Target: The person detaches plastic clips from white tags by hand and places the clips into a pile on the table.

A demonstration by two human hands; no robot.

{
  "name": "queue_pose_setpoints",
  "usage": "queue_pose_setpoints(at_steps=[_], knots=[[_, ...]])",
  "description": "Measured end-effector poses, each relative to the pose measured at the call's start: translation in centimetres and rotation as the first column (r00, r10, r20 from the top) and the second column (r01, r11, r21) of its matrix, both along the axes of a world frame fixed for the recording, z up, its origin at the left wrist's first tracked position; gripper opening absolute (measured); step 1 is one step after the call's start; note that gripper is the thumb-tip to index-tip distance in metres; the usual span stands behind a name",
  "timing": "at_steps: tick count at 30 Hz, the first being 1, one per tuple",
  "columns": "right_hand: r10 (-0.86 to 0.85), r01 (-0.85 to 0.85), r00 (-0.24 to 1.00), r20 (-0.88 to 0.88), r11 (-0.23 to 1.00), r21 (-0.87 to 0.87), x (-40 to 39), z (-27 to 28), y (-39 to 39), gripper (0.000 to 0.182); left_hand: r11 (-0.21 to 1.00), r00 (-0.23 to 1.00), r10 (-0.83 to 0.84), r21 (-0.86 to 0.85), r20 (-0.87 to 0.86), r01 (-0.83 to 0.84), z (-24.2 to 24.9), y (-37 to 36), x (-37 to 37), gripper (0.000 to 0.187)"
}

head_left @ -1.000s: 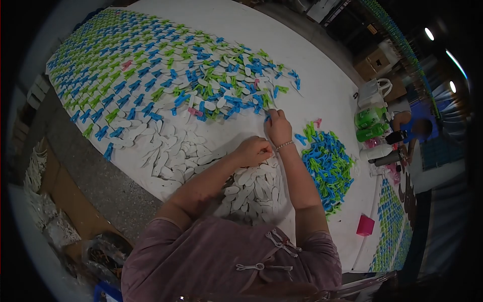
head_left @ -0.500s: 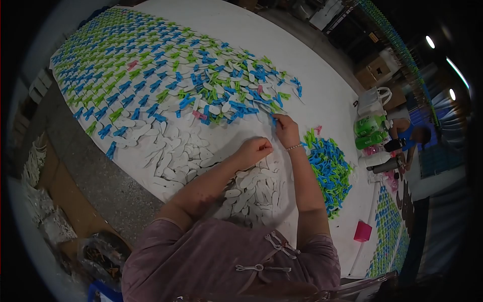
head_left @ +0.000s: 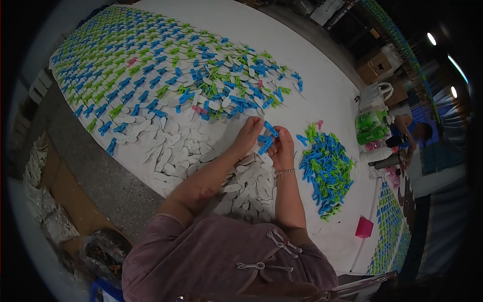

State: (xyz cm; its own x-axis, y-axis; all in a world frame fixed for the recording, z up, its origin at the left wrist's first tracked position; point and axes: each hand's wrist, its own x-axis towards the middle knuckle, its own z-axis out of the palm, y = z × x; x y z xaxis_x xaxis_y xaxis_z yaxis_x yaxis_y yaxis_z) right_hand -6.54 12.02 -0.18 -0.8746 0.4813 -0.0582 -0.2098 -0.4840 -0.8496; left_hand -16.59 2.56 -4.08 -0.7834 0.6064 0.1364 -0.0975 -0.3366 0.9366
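My right hand is closed in a pinch on a blue clothespin. Another blue clothespin shows just below, between my two hands. My left hand comes in from the other side, fingers pinched together beside the clothespins; what they grip is hidden. Under my wrists lies a heap of flat white oval pieces, with more white pieces spread to the left. Beyond my hands is a jumble of blue and green clothespins mixed with white pieces.
A heap of loose blue and green clothespins sits right of my right forearm on the white table. Rows of clothespins with white pieces cover the far left. Green bottles, a pink box and another person are at right.
My hands have come together: the right has drawn back toward me from the jumble's edge, and the left has lifted away from the white heap. Two blue clothespins now show between them.
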Motion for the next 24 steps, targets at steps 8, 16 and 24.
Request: queue_pose_setpoints(at_steps=[8,16,24], knots=[[-0.166,0.112,0.983,0.076,0.878,0.465,-0.9,0.2,-3.0,0.038,0.941,0.943,0.212,-0.207,-0.256,-0.268,1.6,-1.1,0.5,0.019],[-0.407,0.259,0.904,0.131,0.764,0.591,-1.8,0.7,-4.0,0.029,0.926,0.852,0.341,-0.016,-0.397,-0.378,1.2,-0.4,1.0,0.016],[-0.701,0.609,0.713,-0.027,0.600,0.519,0.0,0.4,2.7,0.030,0.939,0.911,-0.300,-0.081,0.284,0.335,2.8,-1.8,0.4,0.022]])
